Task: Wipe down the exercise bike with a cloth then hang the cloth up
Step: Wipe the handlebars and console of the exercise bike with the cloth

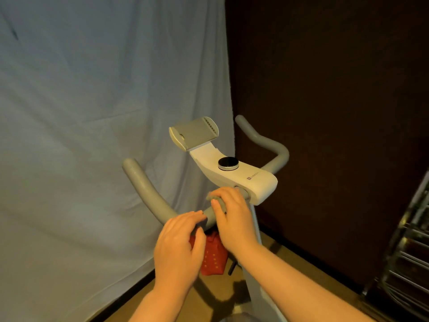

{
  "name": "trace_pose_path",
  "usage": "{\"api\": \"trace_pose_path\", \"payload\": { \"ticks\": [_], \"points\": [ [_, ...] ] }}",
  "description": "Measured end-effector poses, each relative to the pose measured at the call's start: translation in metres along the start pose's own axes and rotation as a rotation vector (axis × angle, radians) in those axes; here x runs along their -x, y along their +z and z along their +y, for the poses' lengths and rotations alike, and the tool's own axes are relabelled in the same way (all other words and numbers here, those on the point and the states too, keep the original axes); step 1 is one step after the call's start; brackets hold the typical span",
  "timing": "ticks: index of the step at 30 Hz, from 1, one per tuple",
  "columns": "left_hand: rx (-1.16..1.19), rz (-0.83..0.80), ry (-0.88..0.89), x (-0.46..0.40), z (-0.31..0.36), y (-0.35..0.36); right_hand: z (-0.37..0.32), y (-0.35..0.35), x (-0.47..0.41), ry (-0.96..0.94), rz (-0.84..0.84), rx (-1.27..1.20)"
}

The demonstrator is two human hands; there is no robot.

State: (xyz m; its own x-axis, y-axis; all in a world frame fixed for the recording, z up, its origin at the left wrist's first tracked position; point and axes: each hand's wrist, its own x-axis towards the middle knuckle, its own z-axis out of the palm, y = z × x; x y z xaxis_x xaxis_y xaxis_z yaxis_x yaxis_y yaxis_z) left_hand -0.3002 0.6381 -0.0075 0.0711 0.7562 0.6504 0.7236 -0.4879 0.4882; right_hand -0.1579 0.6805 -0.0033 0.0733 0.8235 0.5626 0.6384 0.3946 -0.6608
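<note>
While right hand (232, 217) pinches grey cloth (217, 202) (seemingly crumpled) round tubular handlebar (148, 194), left hand (180, 247) rests spread.

Bare forearms (290, 275), no sleeves

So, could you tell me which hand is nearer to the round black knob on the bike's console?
Right. The right hand wraps a grey cloth on the handlebar just below the knob; the left hand rests on the bar lower and further left.
</note>
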Motion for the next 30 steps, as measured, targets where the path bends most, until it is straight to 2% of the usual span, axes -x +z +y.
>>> {"api": "trace_pose_path", "payload": {
  "ticks": [4,5,8,10,13,16,17,19,22,26,30],
  "points": [
    [-0.016,0.003,-0.017,-0.007,0.000,0.001,0.021,-0.015,-0.010,-0.138,-0.078,0.036],
    [-0.028,-0.007,-0.014,-0.010,0.000,0.001,0.023,-0.016,-0.019,-0.094,-0.044,0.020],
    [-0.016,-0.044,-0.011,-0.010,0.003,0.001,0.003,0.004,-0.006,0.136,0.195,-0.138],
    [0.018,-0.062,-0.005,-0.008,0.003,-0.003,-0.009,0.017,0.016,0.201,0.253,-0.238],
    [0.060,-0.113,-0.024,-0.010,-0.001,-0.008,0.004,0.016,0.009,0.185,0.305,-0.200],
    [0.076,-0.109,-0.064,-0.011,0.001,-0.006,-0.004,0.022,0.003,0.344,0.489,-0.180],
    [0.072,-0.100,-0.077,-0.010,0.003,-0.005,-0.014,0.029,0.011,0.370,0.514,-0.192],
    [0.070,-0.092,-0.088,-0.010,0.005,-0.006,-0.023,0.033,0.025,0.298,0.485,-0.218],
    [0.088,-0.129,-0.074,-0.012,0.005,-0.008,-0.004,0.011,0.011,0.262,0.472,-0.244],
    [0.112,-0.178,-0.034,-0.013,-0.002,-0.014,-0.018,0.023,0.013,0.481,0.607,-0.351],
    [0.117,-0.197,0.021,-0.021,-0.003,-0.019,-0.027,0.032,0.011,0.589,0.671,-0.550]
  ]
}}
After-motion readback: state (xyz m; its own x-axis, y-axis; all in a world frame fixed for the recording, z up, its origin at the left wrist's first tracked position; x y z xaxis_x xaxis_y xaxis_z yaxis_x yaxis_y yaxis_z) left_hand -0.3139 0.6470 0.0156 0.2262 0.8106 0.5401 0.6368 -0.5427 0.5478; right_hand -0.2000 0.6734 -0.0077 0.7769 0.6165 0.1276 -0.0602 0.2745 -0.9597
